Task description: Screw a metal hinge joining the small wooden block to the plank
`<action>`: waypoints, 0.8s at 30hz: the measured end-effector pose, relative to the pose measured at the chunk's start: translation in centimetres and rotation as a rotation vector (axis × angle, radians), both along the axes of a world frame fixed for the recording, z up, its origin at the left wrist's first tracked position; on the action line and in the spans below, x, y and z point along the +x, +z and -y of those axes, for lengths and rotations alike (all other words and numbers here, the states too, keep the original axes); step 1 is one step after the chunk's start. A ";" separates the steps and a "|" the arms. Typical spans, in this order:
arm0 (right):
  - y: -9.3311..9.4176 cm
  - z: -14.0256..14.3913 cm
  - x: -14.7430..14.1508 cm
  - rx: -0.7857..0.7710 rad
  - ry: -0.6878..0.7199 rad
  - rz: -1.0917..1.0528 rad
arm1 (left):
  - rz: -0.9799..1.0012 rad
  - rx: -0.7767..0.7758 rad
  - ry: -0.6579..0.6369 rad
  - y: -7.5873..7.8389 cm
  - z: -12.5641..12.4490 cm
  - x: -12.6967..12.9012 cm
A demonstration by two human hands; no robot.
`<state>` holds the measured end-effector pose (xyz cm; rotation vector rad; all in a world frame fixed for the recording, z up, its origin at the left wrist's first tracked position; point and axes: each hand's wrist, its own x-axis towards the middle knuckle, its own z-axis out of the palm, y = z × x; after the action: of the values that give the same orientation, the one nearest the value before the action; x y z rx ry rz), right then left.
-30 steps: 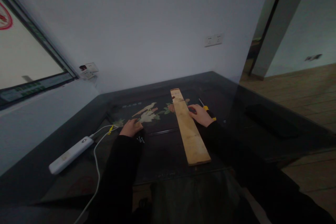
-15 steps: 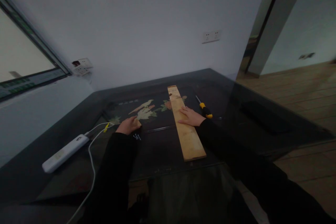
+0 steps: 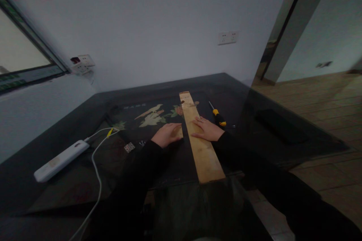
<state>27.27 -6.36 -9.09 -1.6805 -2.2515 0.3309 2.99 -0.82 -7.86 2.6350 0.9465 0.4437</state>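
Our right hand lies flat with fingers spread on the long wooden plank, which runs away from us down the middle of the dark tabletop, while our left hand rests palm-down, holding nothing we can make out, its fingertips just touching the plank's left edge. To steady the plank well, we judge it best to press evenly with both palms so it cannot pivot on the glossy surface. Half a second ago our left hand sat well apart by the white cable and small hinges; now it has crossed to the plank, and the yellow-handled screwdriver lies untouched beside our right hand.
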 end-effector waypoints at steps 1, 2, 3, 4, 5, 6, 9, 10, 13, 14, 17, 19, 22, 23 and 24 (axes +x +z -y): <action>0.0 0.5 0.1 0.001 0.006 0.003 | -0.003 0.000 0.007 -0.3 0.1 0.1; 0.0 1.0 0.1 -0.001 0.008 0.006 | -0.003 -0.003 0.013 -0.5 0.3 0.1; 0.0 1.4 0.1 -0.003 0.007 0.003 | -0.004 -0.007 0.017 -0.7 0.3 0.0; 0.0 1.7 0.2 -0.002 0.005 -0.004 | -0.005 -0.014 0.021 -0.8 0.4 -0.1; 0.0 2.0 0.2 0.002 0.001 -0.015 | -0.008 -0.021 0.025 -1.0 0.4 -0.2; -0.1 2.2 0.1 0.007 -0.001 -0.025 | -0.015 -0.027 0.029 -1.1 0.4 -0.2; -0.3 2.3 0.0 0.023 -0.005 -0.036 | -0.034 -0.022 0.028 -1.4 0.1 -0.4; -0.3 2.3 0.0 0.023 -0.010 -0.033 | -0.036 -0.013 0.023 -1.5 0.0 -0.4; -0.5 2.3 -0.1 0.020 -0.027 -0.031 | -0.052 0.004 0.027 -1.5 0.2 -0.3; -0.6 2.3 -0.1 0.025 -0.030 -0.036 | -0.060 0.014 0.046 -1.2 0.5 -0.3; -0.8 2.2 -0.1 0.048 -0.027 -0.054 | -0.027 0.074 0.101 0.2 1.9 -1.0; -0.9 2.1 -0.1 0.056 -0.023 -0.053 | 0.048 0.106 0.080 1.3 2.8 -2.6; -0.9 1.9 0.1 0.067 -0.014 -0.051 | 0.109 0.155 0.184 2.1 3.4 -6.6; -0.9 1.9 0.2 0.069 -0.010 -0.053 | 0.102 0.178 0.256 1.9 3.3 -8.4; -0.7 1.9 0.3 0.069 -0.003 -0.055 | 0.090 0.192 0.316 1.5 3.1 -10.2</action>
<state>27.55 -8.22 -9.82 -1.6198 -2.1950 0.2923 -7.16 -3.95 -6.34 2.6082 1.3586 0.7557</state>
